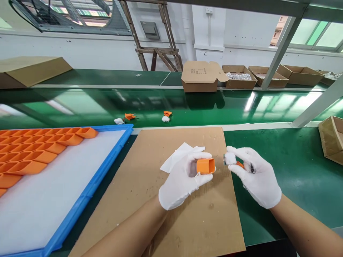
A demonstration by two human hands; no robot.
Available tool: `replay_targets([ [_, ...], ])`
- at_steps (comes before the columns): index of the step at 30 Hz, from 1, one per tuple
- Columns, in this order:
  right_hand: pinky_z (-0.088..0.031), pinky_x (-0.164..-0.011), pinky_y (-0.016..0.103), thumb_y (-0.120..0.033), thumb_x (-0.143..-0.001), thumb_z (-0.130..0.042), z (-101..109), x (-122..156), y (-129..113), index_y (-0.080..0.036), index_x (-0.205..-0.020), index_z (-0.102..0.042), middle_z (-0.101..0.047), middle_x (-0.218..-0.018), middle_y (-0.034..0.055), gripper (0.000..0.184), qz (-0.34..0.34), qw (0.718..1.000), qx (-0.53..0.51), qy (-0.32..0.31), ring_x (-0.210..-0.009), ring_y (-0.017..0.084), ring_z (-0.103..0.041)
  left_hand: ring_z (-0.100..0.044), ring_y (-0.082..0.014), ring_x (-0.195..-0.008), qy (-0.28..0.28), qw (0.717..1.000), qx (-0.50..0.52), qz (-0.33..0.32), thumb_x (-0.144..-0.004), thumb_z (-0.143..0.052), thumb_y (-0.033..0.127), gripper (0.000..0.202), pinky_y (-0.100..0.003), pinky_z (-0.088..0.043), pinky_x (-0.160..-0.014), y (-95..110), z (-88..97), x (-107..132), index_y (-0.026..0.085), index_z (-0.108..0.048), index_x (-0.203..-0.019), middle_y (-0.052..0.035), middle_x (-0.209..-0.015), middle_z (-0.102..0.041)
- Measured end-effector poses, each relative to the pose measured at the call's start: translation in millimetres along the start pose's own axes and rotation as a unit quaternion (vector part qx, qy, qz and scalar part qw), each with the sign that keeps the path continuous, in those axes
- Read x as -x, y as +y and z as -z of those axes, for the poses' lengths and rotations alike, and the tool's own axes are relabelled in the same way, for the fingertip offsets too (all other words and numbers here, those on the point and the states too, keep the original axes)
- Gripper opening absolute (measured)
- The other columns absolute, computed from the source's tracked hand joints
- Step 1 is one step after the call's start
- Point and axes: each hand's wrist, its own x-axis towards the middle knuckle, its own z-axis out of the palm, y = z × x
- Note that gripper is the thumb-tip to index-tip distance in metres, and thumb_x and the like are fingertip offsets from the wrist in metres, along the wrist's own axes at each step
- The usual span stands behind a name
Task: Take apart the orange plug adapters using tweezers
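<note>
My left hand point(179, 185), in a white glove, is closed around a hollow orange plastic housing point(205, 166) whose open end faces right. Just across from it, my gloved right hand point(255, 180) pinches a small white part point(230, 158) with a metallic end turned toward the housing. A bit of orange and a dark tip show between the right fingers; what they belong to is partly hidden. The two held pieces are apart. Under my left hand, a white sheet of paper point(175, 157) lies on a flat piece of cardboard point(184, 221).
A blue-rimmed tray point(107, 175) at left holds rows of orange housings point(34, 157). Small orange-and-white assemblies point(166, 116) lie on the green belt point(150, 103). Cardboard boxes point(199, 85) line the back ledge. A slanted metal post point(308, 107) and a box point(331, 142) stand at right.
</note>
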Motion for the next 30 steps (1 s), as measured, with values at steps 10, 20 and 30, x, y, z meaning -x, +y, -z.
replay_targets([
  [10, -0.058, -0.076, 0.037, -0.006, -0.086, -0.069, -2, 10, -14, -0.035, -0.127, -0.067, -0.073, -0.09, 0.0018, 0.05, 0.144, 0.989, 0.002, -0.036, -0.086, 0.019, -0.067, -0.056, -0.0343, -0.131, -0.037, 0.989, -0.116, -0.089, -0.076, -0.082, 0.037, 0.041, -0.055, -0.045, -0.11, 6, 4.2, 5, 0.03, -0.071, -0.114, -0.0068, -0.111, -0.077],
  [20, -0.06, -0.07, 0.025, 0.006, -0.087, -0.061, -8, 0, -12, -0.028, -0.141, -0.057, -0.065, -0.084, 0.001, 0.065, 0.248, 0.966, 0.014, -0.069, -0.076, 0.012, -0.064, -0.071, -0.0221, -0.11, -0.062, 0.989, -0.097, -0.097, -0.082, -0.076, 0.017, 0.039, -0.038, -0.059, -0.098, 16, -6.6, 10, 0.028, -0.065, -0.118, -0.0027, -0.124, -0.072],
  [30, -0.064, -0.075, 0.028, -0.003, -0.085, -0.07, -2, 9, -9, -0.031, -0.134, -0.063, -0.074, -0.093, 0.0, 0.056, 0.221, 0.973, 0.073, -0.008, -0.074, 0.013, -0.068, -0.069, -0.0206, -0.111, 0.03, 0.942, -0.258, -0.214, -0.083, -0.06, 0.002, 0.042, -0.04, -0.056, -0.1, 11, -9.9, 15, 0.022, -0.062, -0.121, -0.0051, -0.114, -0.074],
])
